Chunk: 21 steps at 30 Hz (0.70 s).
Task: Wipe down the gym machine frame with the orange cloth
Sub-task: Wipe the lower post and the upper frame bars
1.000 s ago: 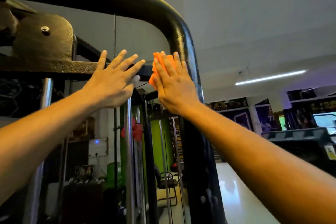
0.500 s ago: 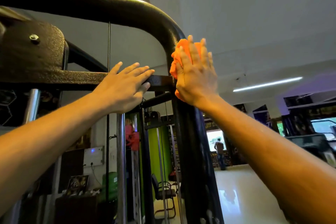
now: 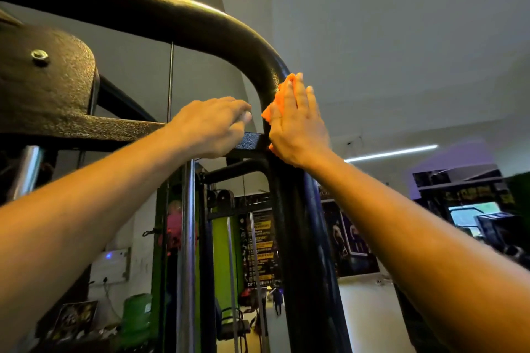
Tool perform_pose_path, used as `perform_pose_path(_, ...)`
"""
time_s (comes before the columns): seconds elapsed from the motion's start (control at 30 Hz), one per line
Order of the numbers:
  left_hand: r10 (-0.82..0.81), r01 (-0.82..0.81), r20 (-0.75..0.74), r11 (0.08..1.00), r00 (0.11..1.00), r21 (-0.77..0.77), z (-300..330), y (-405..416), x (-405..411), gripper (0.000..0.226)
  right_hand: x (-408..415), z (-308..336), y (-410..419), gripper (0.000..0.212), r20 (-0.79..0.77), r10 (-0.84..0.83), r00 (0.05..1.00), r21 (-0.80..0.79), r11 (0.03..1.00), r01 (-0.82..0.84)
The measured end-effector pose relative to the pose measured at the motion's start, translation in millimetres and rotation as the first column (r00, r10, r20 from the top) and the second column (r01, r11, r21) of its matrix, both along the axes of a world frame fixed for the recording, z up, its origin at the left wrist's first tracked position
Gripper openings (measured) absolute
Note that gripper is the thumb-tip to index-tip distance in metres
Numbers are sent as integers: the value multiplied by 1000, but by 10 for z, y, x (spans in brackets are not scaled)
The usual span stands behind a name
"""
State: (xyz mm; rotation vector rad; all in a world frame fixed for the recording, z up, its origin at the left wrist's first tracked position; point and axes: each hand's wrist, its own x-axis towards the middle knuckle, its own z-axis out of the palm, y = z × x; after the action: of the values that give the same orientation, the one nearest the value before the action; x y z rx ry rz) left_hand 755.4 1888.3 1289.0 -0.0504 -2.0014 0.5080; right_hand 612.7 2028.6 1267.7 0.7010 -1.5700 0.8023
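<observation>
The black gym machine frame [image 3: 183, 23] arches overhead and bends down into an upright post [image 3: 304, 238] at centre. My right hand [image 3: 298, 129] presses the orange cloth [image 3: 279, 97] flat against the post just below the bend, fingers straight and pointing up. Only the cloth's left edge shows past the hand. My left hand [image 3: 212, 126] lies on the frame's flat crossbar [image 3: 252, 140] just left of the post, its fingers curled over the bar's top.
A bolted black plate [image 3: 43, 80] sits at upper left. Chrome guide rods [image 3: 186, 252] and a thin cable [image 3: 170, 80] run down behind my left arm. Posters, green panels and a shiny floor [image 3: 367, 318] lie beyond.
My right hand has slid the cloth up the post from crossbar height toward the bend. My left hand's fingers, earlier straight, have curled over the crossbar.
</observation>
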Motion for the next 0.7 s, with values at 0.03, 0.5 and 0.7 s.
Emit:
perform_pose_path(0.03, -24, 24, 6, 1000, 1000, 15, 3, 11, -30, 47, 13, -117, 13, 73, -12, 4, 1000, 11, 1000, -4)
perform_pose_path(0.5, -726, 499, -132, 318, 675, 806, 473, 449, -524, 46, -106, -119, 159, 65, -35, 208, 977, 19, 978, -208)
perform_pose_path(0.7, -803, 488, -169, 167, 572, 857, 478, 365, -489, 68, -215, -248, 181, 77, -40, 118, 992, 58, 992, -116)
